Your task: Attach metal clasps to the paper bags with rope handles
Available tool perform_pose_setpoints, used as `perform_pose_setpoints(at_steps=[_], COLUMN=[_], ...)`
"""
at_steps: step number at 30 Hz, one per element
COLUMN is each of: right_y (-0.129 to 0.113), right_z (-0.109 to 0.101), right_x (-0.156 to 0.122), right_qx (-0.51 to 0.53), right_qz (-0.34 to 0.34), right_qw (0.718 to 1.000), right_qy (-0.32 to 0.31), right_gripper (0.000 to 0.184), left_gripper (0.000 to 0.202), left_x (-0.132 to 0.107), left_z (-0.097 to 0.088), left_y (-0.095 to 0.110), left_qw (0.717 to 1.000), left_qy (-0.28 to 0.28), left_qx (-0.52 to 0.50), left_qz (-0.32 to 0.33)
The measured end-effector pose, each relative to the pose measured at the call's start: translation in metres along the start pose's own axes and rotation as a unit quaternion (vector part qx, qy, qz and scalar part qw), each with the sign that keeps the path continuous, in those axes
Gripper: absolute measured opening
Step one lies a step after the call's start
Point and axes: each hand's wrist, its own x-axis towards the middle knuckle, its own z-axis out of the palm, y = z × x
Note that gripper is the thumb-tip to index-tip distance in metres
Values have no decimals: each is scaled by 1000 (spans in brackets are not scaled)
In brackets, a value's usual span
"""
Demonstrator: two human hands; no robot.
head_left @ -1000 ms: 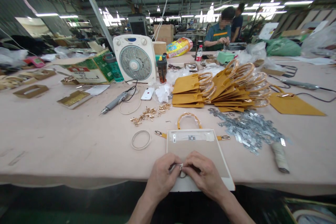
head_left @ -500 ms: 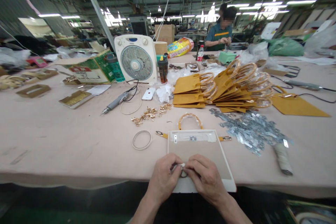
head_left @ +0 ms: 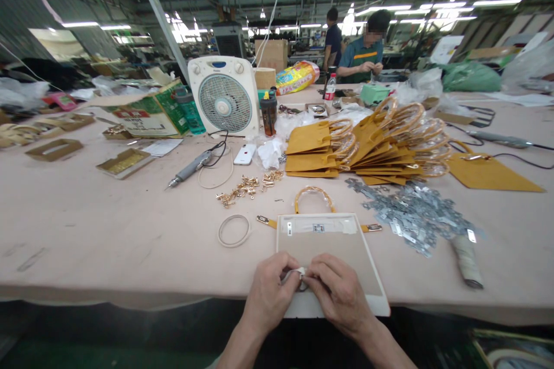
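Note:
My left hand point(head_left: 270, 291) and my right hand point(head_left: 338, 294) meet at the near edge of a cream-framed flat panel point(head_left: 333, 245). Both pinch one small silvery piece point(head_left: 298, 274), and a dark ring shows just under it. The panel covers a mustard bag part whose wrapped handle point(head_left: 312, 195) and strap ends stick out at its far side. A heap of grey metal plates point(head_left: 411, 213) lies right of the panel. Small gold fittings point(head_left: 246, 185) are scattered to its far left.
A stack of mustard bag pieces point(head_left: 367, 147) with hoop handles sits beyond the panel. A white ring point(head_left: 234, 230), an electric screwdriver point(head_left: 190, 168), a phone, a white fan point(head_left: 225, 98) and boxes lie left. A tape roll point(head_left: 467, 259) rests right. Two people stand at the table's far end.
My hands have hardly moved and keep pinching the same small piece. At the far end a second person has walked from right of the seated worker to the left.

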Motion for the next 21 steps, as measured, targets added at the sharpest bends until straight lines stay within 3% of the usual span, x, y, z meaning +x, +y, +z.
perform_pose_setpoints(at_steps=[21], right_y=[1], right_z=[0], right_x=[-1], right_qx=[15], right_qz=[-7], right_qw=[1000], right_qy=[-15], right_gripper=[15], left_gripper=[9], left_x=[3], left_z=[-7], left_y=[3], left_qw=[998], left_qy=[-10], left_qx=[-50], left_qz=[-29])
